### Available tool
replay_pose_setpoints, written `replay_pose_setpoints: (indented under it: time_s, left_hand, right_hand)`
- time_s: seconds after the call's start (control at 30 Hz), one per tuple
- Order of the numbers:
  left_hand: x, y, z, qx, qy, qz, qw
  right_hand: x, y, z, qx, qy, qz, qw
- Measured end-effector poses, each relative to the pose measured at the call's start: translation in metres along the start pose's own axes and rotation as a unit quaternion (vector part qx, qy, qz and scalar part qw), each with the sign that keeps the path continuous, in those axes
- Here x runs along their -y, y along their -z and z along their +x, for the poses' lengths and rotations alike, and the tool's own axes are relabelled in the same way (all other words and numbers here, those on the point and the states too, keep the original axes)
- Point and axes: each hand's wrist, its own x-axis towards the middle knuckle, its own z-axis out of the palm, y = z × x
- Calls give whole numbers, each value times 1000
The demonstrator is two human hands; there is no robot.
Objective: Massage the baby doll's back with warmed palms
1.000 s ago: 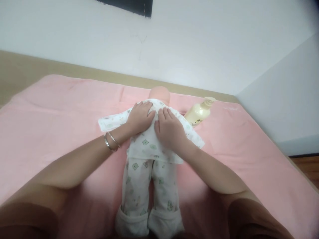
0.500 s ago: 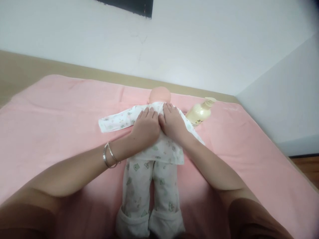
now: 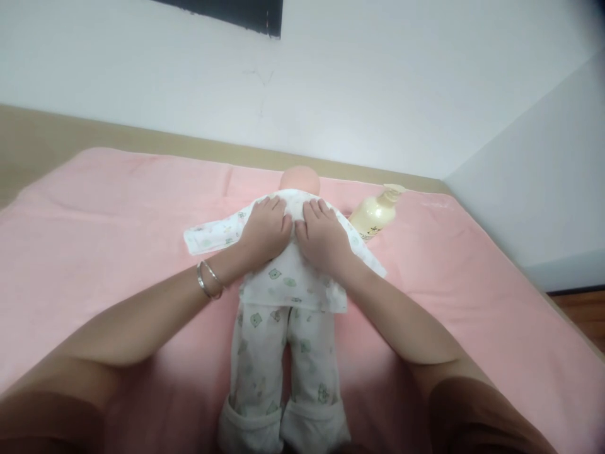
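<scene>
A baby doll lies stretched out before me, its bald head (image 3: 300, 180) at the far end. It wears a white printed shirt (image 3: 283, 280) with the sleeves spread to both sides, and matching trousers (image 3: 309, 353) with turned-up cuffs. My left hand (image 3: 265, 230) rests flat on the upper left of the shirt, fingers extended. On the upper right of the shirt lies my right hand (image 3: 324, 236), likewise flat. A narrow strip of cloth shows between the two thumbs. The doll's face is not visible.
A pale yellow pump bottle (image 3: 374, 215) leans or lies beside the doll's right-hand sleeve. Under everything is a pink sheet (image 3: 118, 252). Behind its far edge run a tan border (image 3: 42, 135) and a white wall (image 3: 354, 82).
My hands have moved apart: the left slid to the left, and a gap opened between the thumbs. More of the shirt's middle shows. The view has shifted slightly.
</scene>
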Motion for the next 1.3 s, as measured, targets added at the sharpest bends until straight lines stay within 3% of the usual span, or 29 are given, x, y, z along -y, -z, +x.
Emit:
replay_pose_setpoints:
  time_s: [0.27, 0.43, 0.6, 0.77, 0.93, 1.1, 1.3]
  left_hand:
    - [-24, 8, -22, 19, -53, -20, 998]
    - [-10, 10, -2, 66, 19, -57, 996]
    - [-1, 3, 8, 46, 59, -74, 994]
    - [-13, 2, -8, 0, -5, 2, 1000]
    - [-27, 8, -20, -7, -19, 25, 999]
    - [-13, 3, -9, 10, -21, -7, 1000]
    - [7, -8, 2, 3, 12, -42, 999]
  right_hand:
    - [-15, -6, 16, -18, 18, -11, 1000]
    - [5, -5, -10, -79, 37, -85, 993]
    - [20, -1, -27, -82, 42, -106, 990]
    - [2, 0, -3, -40, 38, -21, 998]
    - [-13, -2, 19, -11, 40, -6, 999]
    - [-3, -7, 4, -30, 23, -20, 999]
    - [18, -4, -23, -56, 48, -54, 996]
